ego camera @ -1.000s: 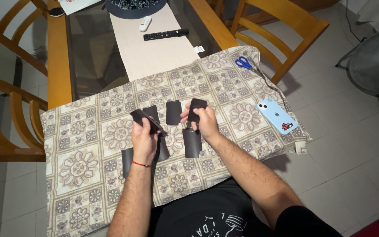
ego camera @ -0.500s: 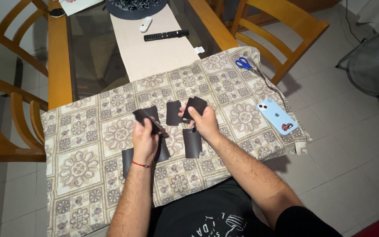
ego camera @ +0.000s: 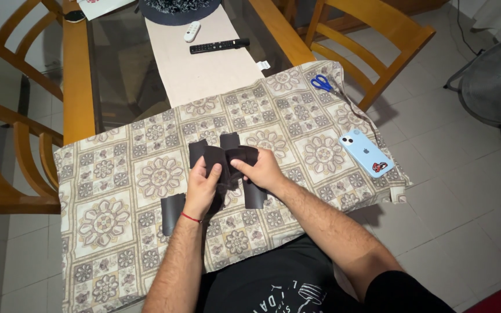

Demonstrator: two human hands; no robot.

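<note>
From the head camera we look down at a patterned cloth (ego camera: pixel 146 174) spread over a glass-topped table (ego camera: pixel 117 69). Our left hand (ego camera: pixel 203 186) and right hand (ego camera: pixel 262 169) meet at its middle, fingers pinched closed on a black fabric piece (ego camera: pixel 227 157) lifted just above the cloth. Other black pieces (ego camera: pixel 173 212) lie flat beside the hands, untouched, so we judge the work partway along. Blue scissors (ego camera: pixel 322 83) and a light blue phone (ego camera: pixel 365 152) rest apart to the right; two remote controls (ego camera: pixel 218 45) lie farther up.
</note>
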